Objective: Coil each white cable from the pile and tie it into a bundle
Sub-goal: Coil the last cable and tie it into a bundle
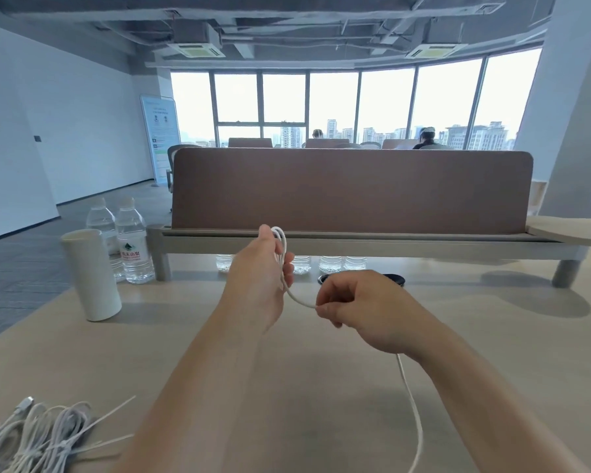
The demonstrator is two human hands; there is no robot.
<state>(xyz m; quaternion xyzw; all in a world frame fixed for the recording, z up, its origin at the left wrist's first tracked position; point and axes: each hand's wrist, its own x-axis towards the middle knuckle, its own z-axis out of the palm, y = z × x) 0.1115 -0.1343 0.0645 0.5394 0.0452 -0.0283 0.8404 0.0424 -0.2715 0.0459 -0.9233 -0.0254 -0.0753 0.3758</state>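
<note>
White and limp, the cable (299, 301) is, I judge, light and a touch slick. Its loops sit inside my curled left fingers (288, 264), while my right fingers (326, 310) pinch the run just beside them, with slack hanging below. It is best gripped where the loops cross.

Bright daylight enters from the windows (335, 100) at upper centre; the panes are blown out to near white. The foreground is backlit, softly and evenly. Diffuse shadows fall toward the camera on the counter (287, 387), darkest at centre right. Wide-angle bowing is strong at the ceiling and side edges. The cable pile (31, 435) at lower left is slightly smeared.
</note>
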